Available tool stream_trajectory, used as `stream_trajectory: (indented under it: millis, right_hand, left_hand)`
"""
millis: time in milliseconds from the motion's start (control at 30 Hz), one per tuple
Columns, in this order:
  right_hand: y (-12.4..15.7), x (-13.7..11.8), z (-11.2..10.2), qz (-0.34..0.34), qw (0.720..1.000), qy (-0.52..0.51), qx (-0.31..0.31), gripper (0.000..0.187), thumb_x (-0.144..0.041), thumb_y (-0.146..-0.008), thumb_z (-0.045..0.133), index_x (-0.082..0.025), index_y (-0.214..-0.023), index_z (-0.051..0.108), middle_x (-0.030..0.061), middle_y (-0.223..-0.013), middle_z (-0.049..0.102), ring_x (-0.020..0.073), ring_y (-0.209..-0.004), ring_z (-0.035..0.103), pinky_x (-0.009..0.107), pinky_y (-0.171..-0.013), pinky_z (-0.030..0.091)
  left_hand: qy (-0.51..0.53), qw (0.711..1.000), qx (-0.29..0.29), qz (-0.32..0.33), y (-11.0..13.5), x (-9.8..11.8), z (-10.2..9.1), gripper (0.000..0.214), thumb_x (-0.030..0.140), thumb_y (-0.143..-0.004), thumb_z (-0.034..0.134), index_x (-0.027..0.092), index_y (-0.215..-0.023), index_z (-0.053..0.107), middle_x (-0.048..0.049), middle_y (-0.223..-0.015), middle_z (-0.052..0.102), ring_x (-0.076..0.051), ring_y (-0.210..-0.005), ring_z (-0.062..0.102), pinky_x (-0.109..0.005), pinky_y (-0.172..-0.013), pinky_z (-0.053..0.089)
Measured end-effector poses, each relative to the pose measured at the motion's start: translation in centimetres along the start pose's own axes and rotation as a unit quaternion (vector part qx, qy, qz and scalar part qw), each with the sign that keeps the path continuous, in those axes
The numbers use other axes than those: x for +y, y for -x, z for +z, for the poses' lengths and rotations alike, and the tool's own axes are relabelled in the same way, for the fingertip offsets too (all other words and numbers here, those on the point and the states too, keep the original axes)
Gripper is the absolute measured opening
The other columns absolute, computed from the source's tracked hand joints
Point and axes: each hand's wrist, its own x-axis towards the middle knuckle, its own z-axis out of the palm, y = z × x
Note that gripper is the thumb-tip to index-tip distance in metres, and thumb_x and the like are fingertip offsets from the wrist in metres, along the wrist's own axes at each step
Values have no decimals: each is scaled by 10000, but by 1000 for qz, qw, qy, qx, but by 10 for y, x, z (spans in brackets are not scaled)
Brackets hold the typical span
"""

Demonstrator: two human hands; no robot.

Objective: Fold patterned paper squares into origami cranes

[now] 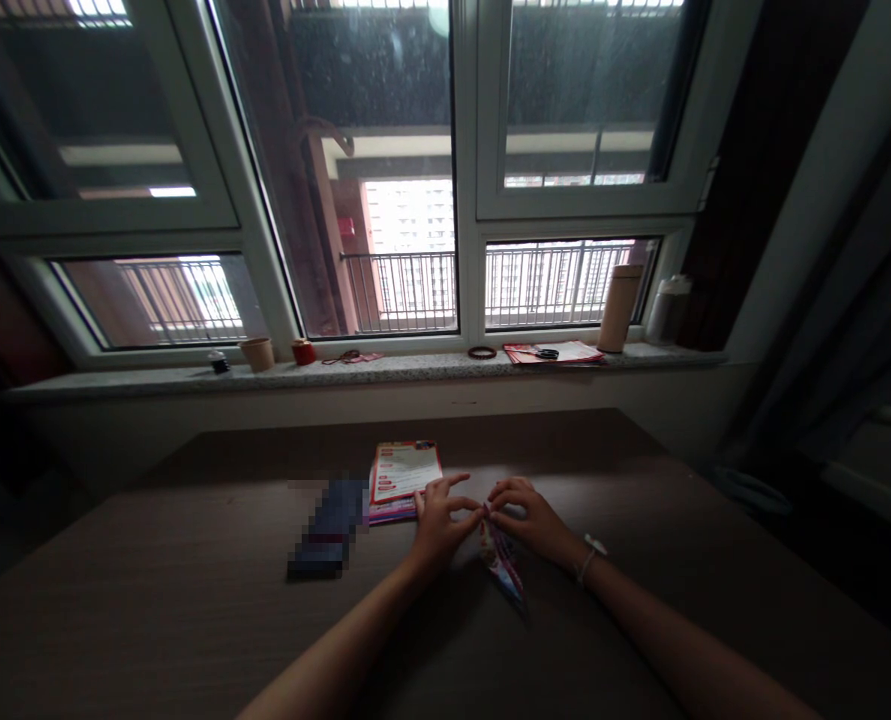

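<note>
Over a brown table (190, 620), left hand (440, 520), right hand (531, 518), both pinching folded paper (501, 566) by its far end

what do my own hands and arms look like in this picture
The left hand and right hand wear no gloves, and no sleeves show. A thin, pale bracelet circles the right wrist, with a small white piece, too blurred to make out. The left wrist shows no band.
</note>
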Motion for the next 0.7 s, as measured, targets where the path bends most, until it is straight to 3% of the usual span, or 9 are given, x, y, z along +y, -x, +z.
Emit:
stream_trajectory:
  millis: [400,700]
  right_hand:
    - [0,0,0,-10,1000,1,-6,243,-463,-822,629,-231,-782,692,49,-955,634,216,-991,548,381,-926,393]
    - [0,0,0,-7,1000,-7,1,254,-462,-825,628,-221,-766,687,44,-942,648,207,-987,550,368,-932,383]
  left_hand:
    - [1,1000,7,13,-1,0,-1,29,297,-733,734,293,-716,757,-16,-1235,602,-288,-1184,443,-516,-1051,280]
    - [3,1000,4,23,0,-1,2,61,311,-777,699,303,-776,759,-18,-1232,607,-278,-1188,450,-511,-1050,274]
